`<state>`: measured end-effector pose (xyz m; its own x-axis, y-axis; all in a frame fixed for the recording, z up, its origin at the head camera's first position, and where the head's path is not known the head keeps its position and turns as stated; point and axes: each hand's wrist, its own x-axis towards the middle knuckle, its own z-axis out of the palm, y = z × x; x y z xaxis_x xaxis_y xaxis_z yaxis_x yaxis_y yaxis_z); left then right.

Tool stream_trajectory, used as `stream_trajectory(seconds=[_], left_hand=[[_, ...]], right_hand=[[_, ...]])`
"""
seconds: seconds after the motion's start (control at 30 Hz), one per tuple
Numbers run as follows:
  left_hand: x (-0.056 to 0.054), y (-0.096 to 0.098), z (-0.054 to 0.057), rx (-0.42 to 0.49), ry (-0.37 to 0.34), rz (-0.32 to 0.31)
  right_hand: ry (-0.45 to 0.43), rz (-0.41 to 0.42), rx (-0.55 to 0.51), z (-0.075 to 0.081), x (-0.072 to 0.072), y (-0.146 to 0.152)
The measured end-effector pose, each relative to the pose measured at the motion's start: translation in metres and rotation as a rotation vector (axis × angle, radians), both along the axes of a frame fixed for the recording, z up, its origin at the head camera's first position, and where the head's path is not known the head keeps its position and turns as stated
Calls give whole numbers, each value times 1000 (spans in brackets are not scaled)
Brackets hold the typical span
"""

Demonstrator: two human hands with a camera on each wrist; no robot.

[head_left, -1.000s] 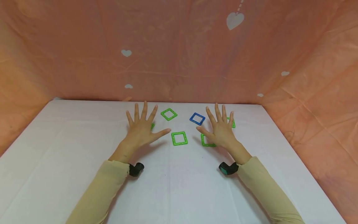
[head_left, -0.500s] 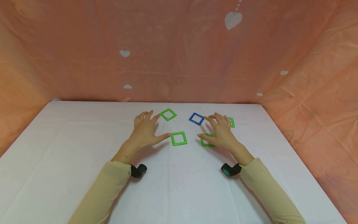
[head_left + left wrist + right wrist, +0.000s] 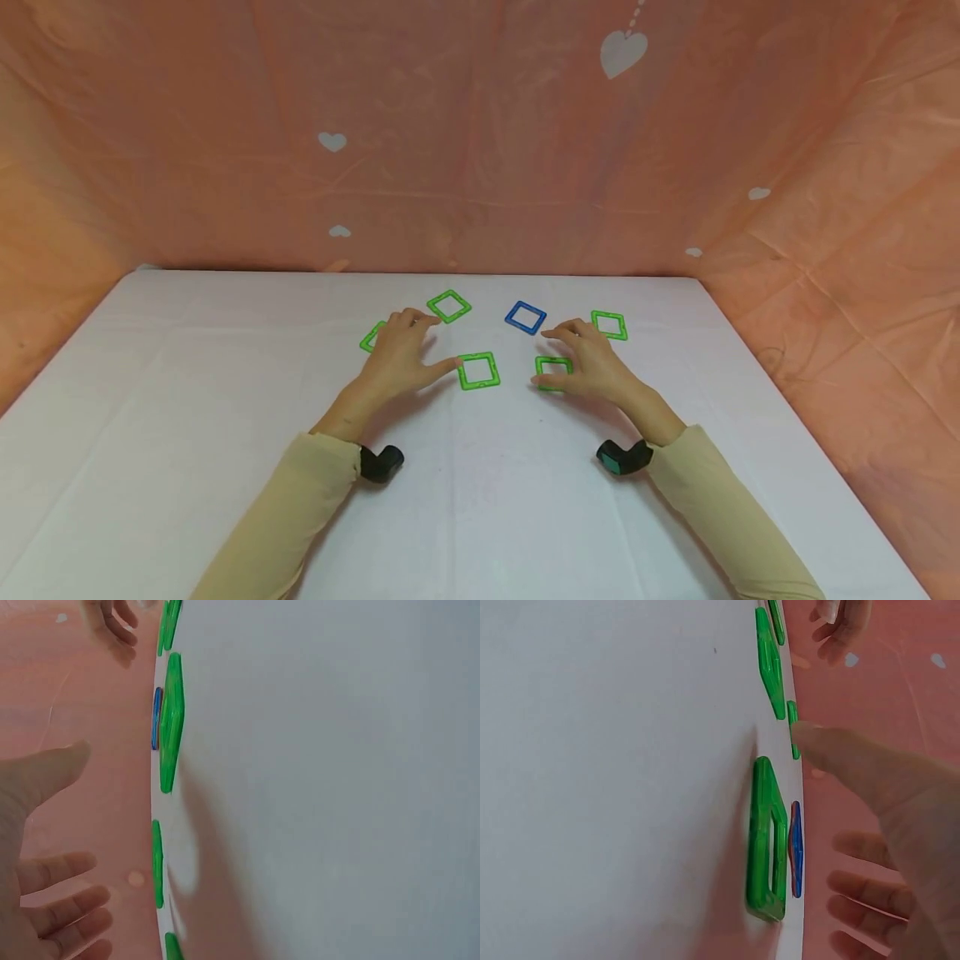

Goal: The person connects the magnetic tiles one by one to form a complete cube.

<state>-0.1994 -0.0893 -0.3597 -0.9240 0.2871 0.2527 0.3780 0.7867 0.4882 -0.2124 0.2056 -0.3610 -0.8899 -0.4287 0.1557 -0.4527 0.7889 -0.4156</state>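
Observation:
My left hand [image 3: 397,358] hovers over the table, thumb spread and fingers slightly bent, with nothing in it. Its thumb tip overlaps the corner of a green square frame [image 3: 482,385] in the head view, but the left wrist view shows the hand above the pieces. Partly behind this hand lies another green frame [image 3: 370,334]. Over the front right green frame [image 3: 553,360], partly covered by its thumb, my right hand [image 3: 596,367] also hovers with loosely bent fingers. A blue square frame [image 3: 519,328] lies just beyond its fingertips.
More green frames lie flat at the back, one left of the blue one [image 3: 461,316] and one at the right [image 3: 625,327]. A white cloth [image 3: 465,500] covers the table. An orange curtain [image 3: 450,150] with pale hearts stands behind and at the sides.
Both hands went from flat, widely spread fingers to loosely bent ones. The left hand shifted slightly right, uncovering part of the leftmost green frame; the far right green frame is now in full view.

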Motion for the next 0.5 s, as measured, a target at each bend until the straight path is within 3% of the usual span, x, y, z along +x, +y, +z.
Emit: stream_trajectory(seconds=[0.13, 0.37, 0.5], left_hand=[[-1, 4, -1, 45, -50, -14], [-2, 10, -2, 150, -204, -32], [-2, 13, -3, 170, -232, -27]], right_hand=[[-15, 32, -2, -2, 0, 2], [-28, 54, 16, -4, 0, 4], [-24, 68, 18, -5, 0, 5]])
